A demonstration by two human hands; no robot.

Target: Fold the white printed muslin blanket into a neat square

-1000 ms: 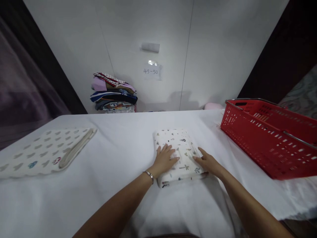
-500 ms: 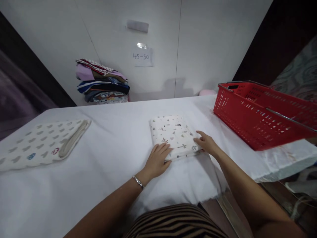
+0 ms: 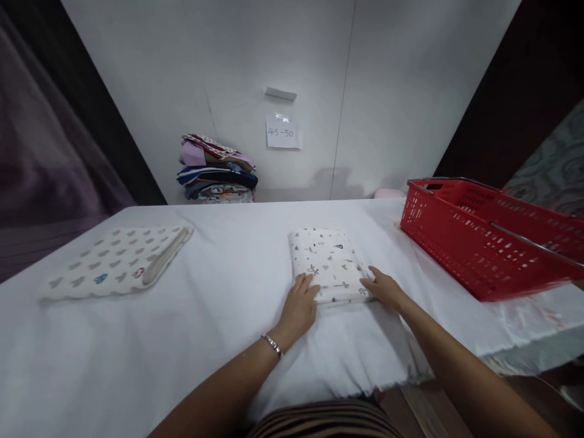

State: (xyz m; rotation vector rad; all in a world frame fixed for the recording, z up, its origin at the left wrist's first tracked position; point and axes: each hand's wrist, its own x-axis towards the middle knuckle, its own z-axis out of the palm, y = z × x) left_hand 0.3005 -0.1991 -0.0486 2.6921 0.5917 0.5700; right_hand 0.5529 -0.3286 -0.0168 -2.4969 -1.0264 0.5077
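A folded white cloth (image 3: 331, 258) printed with small grey, green and brown motifs lies in front of me on the table. My left hand (image 3: 298, 307), a silver bracelet at its wrist, grips the near left corner with fingertips on top; its thumb is largely hidden. At the near right corner, my right hand (image 3: 385, 289) holds the edge, thumb and forefinger showing while the other fingers are mostly out of sight. Farther left rests a second folded cloth (image 3: 116, 258), cream with grey cloud-like shapes and a thick folded edge, apart from both hands.
A red perforated basket (image 3: 474, 243) with metal handles stands on the right of the white-covered table (image 3: 228, 353). Behind the table's far edge is a stack of folded fabrics (image 3: 219, 173). A paper sign (image 3: 283, 132) reading "45-50" hangs on the white wall.
The camera view has shifted, so everything sits lower and farther right in the picture. Both hands stay at the near corners of the printed cloth, their fingers slightly changed in position.
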